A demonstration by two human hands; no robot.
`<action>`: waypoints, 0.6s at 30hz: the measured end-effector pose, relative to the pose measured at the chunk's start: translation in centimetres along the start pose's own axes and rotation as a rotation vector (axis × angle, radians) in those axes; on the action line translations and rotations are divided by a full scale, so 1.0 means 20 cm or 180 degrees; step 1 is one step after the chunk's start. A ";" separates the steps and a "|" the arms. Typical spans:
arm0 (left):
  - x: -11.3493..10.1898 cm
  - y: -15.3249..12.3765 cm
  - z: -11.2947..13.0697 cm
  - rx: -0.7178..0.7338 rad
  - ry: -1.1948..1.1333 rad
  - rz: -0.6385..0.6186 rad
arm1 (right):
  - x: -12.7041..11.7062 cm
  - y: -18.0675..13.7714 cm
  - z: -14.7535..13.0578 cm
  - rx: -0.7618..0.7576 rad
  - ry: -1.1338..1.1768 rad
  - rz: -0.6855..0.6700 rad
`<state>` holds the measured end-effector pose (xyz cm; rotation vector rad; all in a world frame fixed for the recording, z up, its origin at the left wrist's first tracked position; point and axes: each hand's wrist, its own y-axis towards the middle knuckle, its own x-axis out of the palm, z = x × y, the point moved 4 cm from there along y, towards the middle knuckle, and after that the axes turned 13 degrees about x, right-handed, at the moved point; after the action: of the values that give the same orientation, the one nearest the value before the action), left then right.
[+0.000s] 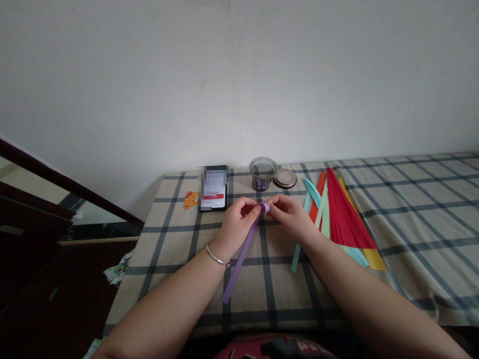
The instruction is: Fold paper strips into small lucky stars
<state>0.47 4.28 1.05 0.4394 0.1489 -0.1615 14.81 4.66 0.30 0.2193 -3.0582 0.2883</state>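
A purple paper strip (pixel 239 262) is pinched in my left hand (pixel 238 219), its long tail slanting down toward the table's near side. At its upper end the strip bends into a small loop between my hands. My right hand (pixel 290 214) pinches the other side of that loop with thumb and forefinger. Just beyond my fingers stands a clear plastic tub (pixel 262 172) with small purple pieces in the bottom. Its round lid (pixel 285 177) lies to the right of it.
A phone (pixel 214 188) showing a picture lies at the back left, beside an orange bear cutout (pixel 190 200). Fanned paper strips (pixel 346 219) in red, yellow, green and blue lie at the right. A checked cloth (pixel 168 244) covers the table, which meets a white wall (pixel 239 89).
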 end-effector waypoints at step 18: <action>0.02 -0.01 0.00 -0.0288 -0.0664 -0.0053 | 0.01 -0.03 -0.02 0.0478 0.1157 -0.0075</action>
<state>0.87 4.05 0.98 0.3289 -0.0448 -0.2151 14.72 4.08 0.85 0.1864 -2.6758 0.4972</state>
